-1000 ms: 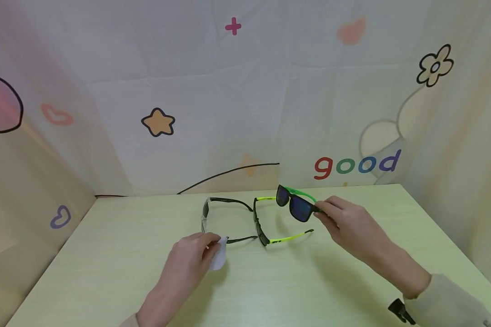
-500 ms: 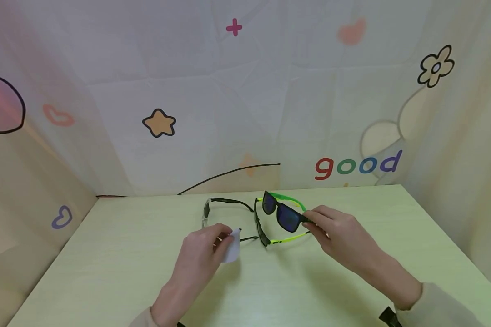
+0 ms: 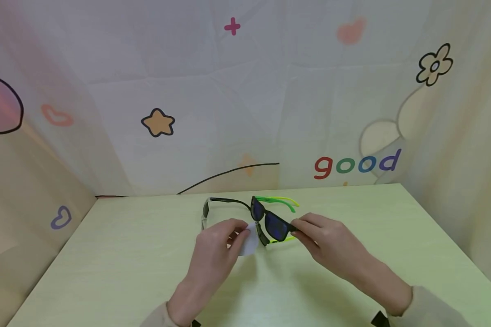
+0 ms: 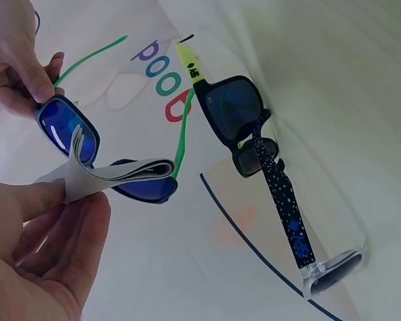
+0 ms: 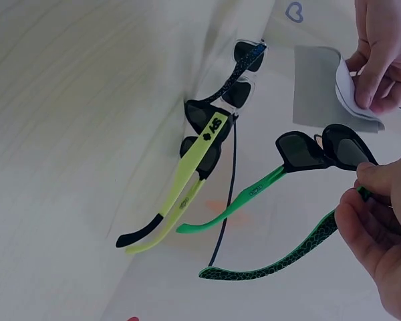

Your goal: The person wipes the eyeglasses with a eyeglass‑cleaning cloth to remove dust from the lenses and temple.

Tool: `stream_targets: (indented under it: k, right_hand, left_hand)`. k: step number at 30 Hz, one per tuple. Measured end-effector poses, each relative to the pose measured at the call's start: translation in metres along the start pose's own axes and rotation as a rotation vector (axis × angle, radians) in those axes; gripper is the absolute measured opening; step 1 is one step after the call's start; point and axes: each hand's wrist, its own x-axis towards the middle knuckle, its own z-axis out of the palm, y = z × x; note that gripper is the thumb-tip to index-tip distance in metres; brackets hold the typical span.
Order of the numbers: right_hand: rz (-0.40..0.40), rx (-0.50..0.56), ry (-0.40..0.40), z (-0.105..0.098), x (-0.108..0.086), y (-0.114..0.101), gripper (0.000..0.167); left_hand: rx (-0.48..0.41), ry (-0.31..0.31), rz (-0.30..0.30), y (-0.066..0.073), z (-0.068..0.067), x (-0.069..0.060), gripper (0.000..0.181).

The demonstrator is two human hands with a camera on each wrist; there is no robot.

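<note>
My right hand [image 3: 331, 236] pinches a pair of black sunglasses [image 3: 276, 226] by the corner where one temple joins the frame. These sunglasses have dark blue lenses and green temples [image 5: 254, 190], unfolded and raised above the table. Between thumb and fingers, my left hand [image 3: 221, 247] holds a folded pale cloth [image 4: 113, 175]. In the left wrist view the cloth overlaps the lenses from that camera's side; whether it touches them I cannot tell. Behind the held pair, sunglasses with yellow temples [image 5: 194, 164] stand on the table, partly hidden.
Clear-framed sunglasses with dark speckled temples [image 4: 287, 214] stand at the left of the yellow pair, partly covered by my left hand in the head view. The pale table [image 3: 106, 272] meets a printed curtain [image 3: 212, 113] at its back edge.
The right hand has carried the green-templed sunglasses leftward and slightly down. Meanwhile the left hand has moved right with the cloth, bringing the two close together. The standing sunglasses have stayed put.
</note>
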Motion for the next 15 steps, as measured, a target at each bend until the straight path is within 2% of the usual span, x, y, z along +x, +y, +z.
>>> stream_targets:
  k: [3,5,8,9,12,15]
  right_hand:
    - [-0.004,0.005,-0.011,0.001,0.001,-0.004,0.044]
    - [-0.008,0.015,-0.011,0.003,0.003,-0.007,0.045]
    - [-0.023,0.028,-0.003,0.005,0.004,-0.011,0.016]
    - [-0.026,0.028,-0.002,0.006,0.005,-0.012,0.018]
    - [-0.029,0.028,-0.004,0.008,0.006,-0.014,0.009]
    - [-0.022,0.03,-0.008,0.008,0.007,-0.016,0.009]
  left_hand:
    - [-0.023,0.024,0.022,0.001,0.003,0.001,0.013]
    - [-0.038,0.033,0.031,0.002,0.005,0.002,0.014]
    - [-0.051,0.042,0.038,0.004,0.008,0.003,0.014]
    - [-0.054,0.047,0.043,0.005,0.009,0.003,0.014]
    - [-0.074,0.072,0.07,0.006,0.012,0.003,0.014]
    - [-0.095,0.096,0.112,0.007,0.015,0.003,0.014]
